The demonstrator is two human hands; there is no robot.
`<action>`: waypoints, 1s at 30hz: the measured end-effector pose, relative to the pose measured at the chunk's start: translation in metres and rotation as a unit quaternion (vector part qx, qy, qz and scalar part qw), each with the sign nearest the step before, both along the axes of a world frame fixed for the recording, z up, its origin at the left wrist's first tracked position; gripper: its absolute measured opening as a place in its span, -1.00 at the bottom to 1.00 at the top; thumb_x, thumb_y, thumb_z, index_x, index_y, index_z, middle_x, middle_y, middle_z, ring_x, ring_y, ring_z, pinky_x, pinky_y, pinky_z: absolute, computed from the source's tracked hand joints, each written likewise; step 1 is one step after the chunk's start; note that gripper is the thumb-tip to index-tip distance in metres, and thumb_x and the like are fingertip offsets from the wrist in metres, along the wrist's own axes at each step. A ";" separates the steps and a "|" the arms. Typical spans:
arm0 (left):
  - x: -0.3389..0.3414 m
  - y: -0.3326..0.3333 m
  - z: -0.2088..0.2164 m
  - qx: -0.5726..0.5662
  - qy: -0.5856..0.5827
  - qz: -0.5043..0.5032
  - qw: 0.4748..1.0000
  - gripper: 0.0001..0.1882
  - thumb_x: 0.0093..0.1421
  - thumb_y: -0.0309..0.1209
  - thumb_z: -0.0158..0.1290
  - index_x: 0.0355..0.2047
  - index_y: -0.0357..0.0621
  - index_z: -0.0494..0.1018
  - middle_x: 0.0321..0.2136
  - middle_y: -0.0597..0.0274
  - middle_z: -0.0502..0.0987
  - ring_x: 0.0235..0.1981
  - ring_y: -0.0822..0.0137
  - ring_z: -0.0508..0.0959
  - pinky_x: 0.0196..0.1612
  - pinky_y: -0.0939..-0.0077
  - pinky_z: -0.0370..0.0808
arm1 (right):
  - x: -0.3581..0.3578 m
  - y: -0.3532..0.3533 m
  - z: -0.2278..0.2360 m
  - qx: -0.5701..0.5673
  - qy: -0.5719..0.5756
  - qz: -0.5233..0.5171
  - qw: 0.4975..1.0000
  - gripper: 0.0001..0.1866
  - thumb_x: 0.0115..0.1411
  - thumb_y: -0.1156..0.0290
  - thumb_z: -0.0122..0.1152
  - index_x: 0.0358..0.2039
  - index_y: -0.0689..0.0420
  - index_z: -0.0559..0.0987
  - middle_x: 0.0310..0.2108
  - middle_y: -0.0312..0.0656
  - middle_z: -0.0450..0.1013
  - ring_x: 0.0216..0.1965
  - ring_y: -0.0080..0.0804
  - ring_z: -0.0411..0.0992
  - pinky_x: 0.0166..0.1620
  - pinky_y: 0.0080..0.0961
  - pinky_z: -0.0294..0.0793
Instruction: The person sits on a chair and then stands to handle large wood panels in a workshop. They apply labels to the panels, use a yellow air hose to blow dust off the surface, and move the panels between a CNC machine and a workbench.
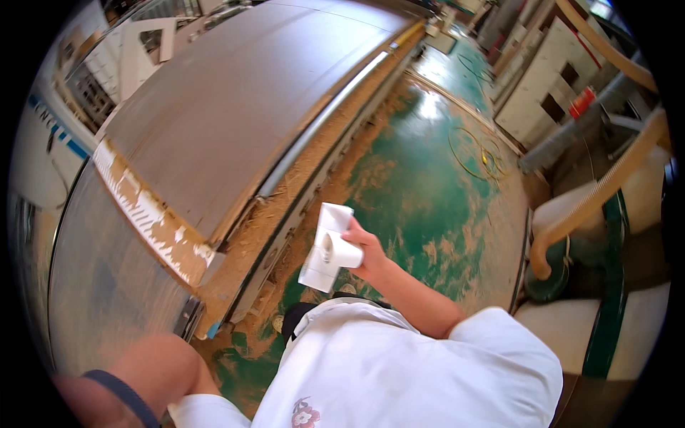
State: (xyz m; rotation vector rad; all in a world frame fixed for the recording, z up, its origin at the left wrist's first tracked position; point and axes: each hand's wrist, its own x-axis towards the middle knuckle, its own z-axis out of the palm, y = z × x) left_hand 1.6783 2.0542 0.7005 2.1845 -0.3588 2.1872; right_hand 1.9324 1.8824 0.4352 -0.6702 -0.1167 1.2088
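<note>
My right hand is closed around a roll of white labels, held in front of my body above the floor. From the roll hangs a loose strip of blank-looking white labels, with its upper end rising near my fingertips. The roll's round core faces left. My left arm is bent at the lower left, with a dark band at the wrist. Only a blurred bit of my left hand shows past that band, at the picture's rim; its fingers are hidden.
A long machine bed with a brown board stretches away on the left, sawdust along its edge. A grey machine panel stands nearer. Sawdust covers parts of the green floor. A yellow cable lies ahead; a ribbed hose hangs right.
</note>
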 end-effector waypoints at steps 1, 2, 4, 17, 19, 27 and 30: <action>0.015 -0.002 -0.024 -0.061 0.043 0.018 0.997 -0.36 0.18 -0.11 0.08 0.17 -0.18 0.22 0.03 0.12 0.36 0.03 0.35 0.39 -0.02 0.44 0.41 | 0.008 0.004 0.004 0.012 -0.012 0.004 1.000 -0.28 -0.01 0.40 0.14 0.21 0.00 0.16 -0.08 -0.18 0.36 -0.05 -0.29 0.42 0.03 -0.29 0.42; 0.034 -0.006 -0.052 -0.138 0.096 0.035 0.985 -0.36 0.19 -0.11 0.08 0.17 -0.18 0.21 0.03 0.13 0.35 0.03 0.35 0.39 -0.02 0.43 0.42 | 0.016 0.011 0.005 0.036 -0.033 0.011 0.999 -0.28 -0.01 0.40 0.14 0.21 0.02 0.15 -0.06 -0.18 0.35 -0.05 -0.30 0.42 0.02 -0.30 0.44; 0.080 -0.015 -0.119 -0.346 0.228 0.017 0.910 -0.37 0.20 -0.12 0.07 0.17 -0.19 0.20 0.04 0.14 0.34 0.03 0.35 0.38 -0.04 0.42 0.43 | 0.031 0.019 0.016 0.046 -0.052 0.015 0.997 -0.28 -0.01 0.43 0.15 0.20 0.03 0.16 -0.07 -0.17 0.35 -0.05 -0.29 0.42 0.01 -0.32 0.45; 0.134 -0.016 -0.279 -0.866 0.146 -0.324 0.351 -0.58 0.21 -0.44 0.04 0.08 -0.19 0.28 -0.13 0.18 0.48 -0.14 0.33 0.53 -0.14 0.43 0.52 | 0.017 0.121 -0.007 -0.132 -0.179 0.121 0.967 -0.81 0.26 0.32 0.07 -0.26 0.18 0.52 -0.35 -0.31 0.47 -0.40 -0.61 0.41 -0.31 -0.60 0.42; 0.127 -0.004 -0.291 -0.871 0.142 -0.355 0.309 -0.61 0.16 -0.56 0.00 0.03 -0.24 0.34 -0.12 0.14 0.50 -0.17 0.32 0.55 -0.14 0.43 0.52 | 0.028 0.140 0.000 -0.149 -0.144 0.122 0.971 -0.78 0.25 0.29 0.10 -0.32 0.20 0.54 -0.37 -0.32 0.48 -0.40 -0.61 0.42 -0.32 -0.59 0.41; 0.133 0.033 -0.309 -0.879 0.140 -0.295 0.346 -0.75 0.19 -0.55 0.01 -0.11 -0.30 0.46 -0.23 0.17 0.56 -0.27 0.37 0.57 -0.23 0.52 0.52 | 0.073 0.213 0.002 -0.189 -0.323 0.219 0.901 -0.76 0.24 0.23 0.12 -0.26 0.13 0.57 -0.45 -0.34 0.48 -0.50 -0.55 0.39 -0.43 -0.46 0.36; 0.138 0.053 -0.311 -0.885 0.153 -0.240 0.367 -0.75 0.18 -0.55 0.01 -0.11 -0.28 0.47 -0.25 0.21 0.56 -0.28 0.42 0.55 -0.23 0.54 0.49 | 0.087 0.230 0.005 -0.191 -0.796 0.007 0.574 -0.81 0.14 0.27 0.19 -0.31 0.10 0.56 -0.49 -0.24 0.46 -0.50 -0.31 0.41 -0.40 -0.36 0.38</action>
